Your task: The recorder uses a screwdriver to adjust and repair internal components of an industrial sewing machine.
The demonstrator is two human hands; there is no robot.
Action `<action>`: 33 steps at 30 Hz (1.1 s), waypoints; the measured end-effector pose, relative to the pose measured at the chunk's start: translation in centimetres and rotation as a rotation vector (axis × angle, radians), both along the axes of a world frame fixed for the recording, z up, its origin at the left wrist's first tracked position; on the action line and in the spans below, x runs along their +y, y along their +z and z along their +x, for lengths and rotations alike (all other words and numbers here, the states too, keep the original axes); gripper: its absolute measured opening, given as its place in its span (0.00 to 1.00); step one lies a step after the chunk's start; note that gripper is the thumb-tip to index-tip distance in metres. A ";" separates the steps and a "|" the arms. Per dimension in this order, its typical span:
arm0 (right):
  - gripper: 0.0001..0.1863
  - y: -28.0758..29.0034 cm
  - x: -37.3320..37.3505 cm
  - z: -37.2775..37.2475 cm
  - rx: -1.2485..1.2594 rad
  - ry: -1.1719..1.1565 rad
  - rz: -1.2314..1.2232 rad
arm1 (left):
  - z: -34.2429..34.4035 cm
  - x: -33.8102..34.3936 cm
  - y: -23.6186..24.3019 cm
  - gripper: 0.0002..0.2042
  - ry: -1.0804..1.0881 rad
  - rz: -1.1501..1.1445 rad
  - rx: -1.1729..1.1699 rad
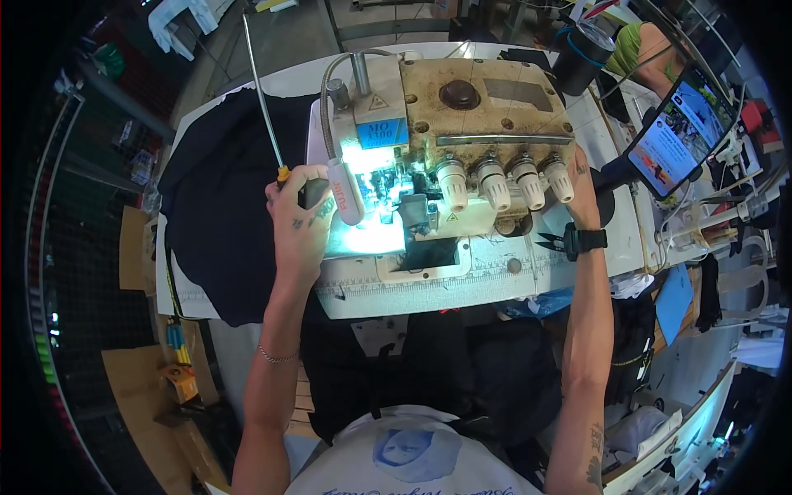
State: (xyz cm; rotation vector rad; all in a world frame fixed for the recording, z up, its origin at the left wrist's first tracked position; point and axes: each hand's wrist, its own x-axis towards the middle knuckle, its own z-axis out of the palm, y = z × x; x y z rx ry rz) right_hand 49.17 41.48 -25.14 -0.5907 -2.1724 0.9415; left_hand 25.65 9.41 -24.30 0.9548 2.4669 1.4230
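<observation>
I've got left hand (304, 210) wrapped round a steel-shafted, yellow-collared screwdriver (283, 173); right hand (585, 196) beside beige metal sewing machine (495, 120), grip unclear. I'd swing shaft clear.

Right hand (584, 194) partly hidden behind sewing machine (487, 103); needle area (384, 198) lost in glare.

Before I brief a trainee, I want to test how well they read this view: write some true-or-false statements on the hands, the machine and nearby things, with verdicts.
1. The left hand holds a long-shafted tool. True.
2. The right hand rests on dark cloth. False: it is at the sewing machine's right side, partly hidden.
3. The cloth lies left of the machine. True.
4. The machine's front shows only two white dials. False: four show.
5. The mounted screen is lit. True.
</observation>
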 end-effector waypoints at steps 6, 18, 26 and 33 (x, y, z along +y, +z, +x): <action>0.27 -1.3 -0.6 0.8 0.025 -0.057 -0.108 | 0.0 0.0 0.2 0.12 -0.003 0.011 -0.024; 0.25 -7.7 5.5 3.6 0.010 -0.070 -0.082 | 0.6 0.6 0.1 0.10 0.117 0.043 0.028; 0.26 -4.0 4.2 1.2 -0.176 -0.162 -0.147 | -0.1 1.1 0.4 0.11 0.179 0.143 -0.018; 0.29 -5.5 4.5 1.8 -0.195 -0.221 -0.125 | -2.4 -5.2 0.1 0.21 0.211 0.088 0.278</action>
